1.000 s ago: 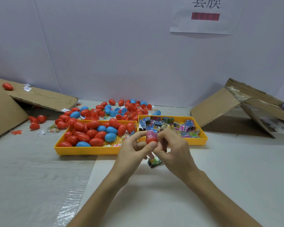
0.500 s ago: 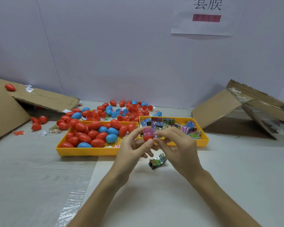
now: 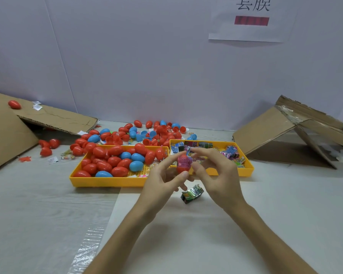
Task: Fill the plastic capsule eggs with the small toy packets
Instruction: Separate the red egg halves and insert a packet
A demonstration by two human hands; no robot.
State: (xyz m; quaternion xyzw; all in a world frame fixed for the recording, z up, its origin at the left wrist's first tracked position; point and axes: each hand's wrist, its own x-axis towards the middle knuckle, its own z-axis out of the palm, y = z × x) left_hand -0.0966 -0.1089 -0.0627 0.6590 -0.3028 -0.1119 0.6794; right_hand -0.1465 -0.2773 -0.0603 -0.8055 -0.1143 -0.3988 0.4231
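My left hand (image 3: 162, 180) pinches a red egg half (image 3: 183, 169) with a pink toy packet (image 3: 184, 161) sticking out of its top. My right hand (image 3: 216, 175) is beside it, fingers curled, its thumb and fingertips touching the packet and egg. A green toy packet (image 3: 192, 193) lies on the table just below both hands. Behind them, the left yellow tray (image 3: 107, 181) holds several red and blue eggs (image 3: 115, 161). The right yellow tray (image 3: 246, 171) holds several colourful toy packets (image 3: 230, 153).
A loose pile of red and blue eggs (image 3: 151, 133) lies behind the trays by the wall. Folded cardboard (image 3: 48, 117) stands at the left with a red egg (image 3: 14, 104) on it; more cardboard (image 3: 285, 131) stands at the right. Clear tape (image 3: 87, 246) runs along the table front.
Both hands lifted the egg slightly and drew it a little away from the table. The green packet below them is now fully uncovered.
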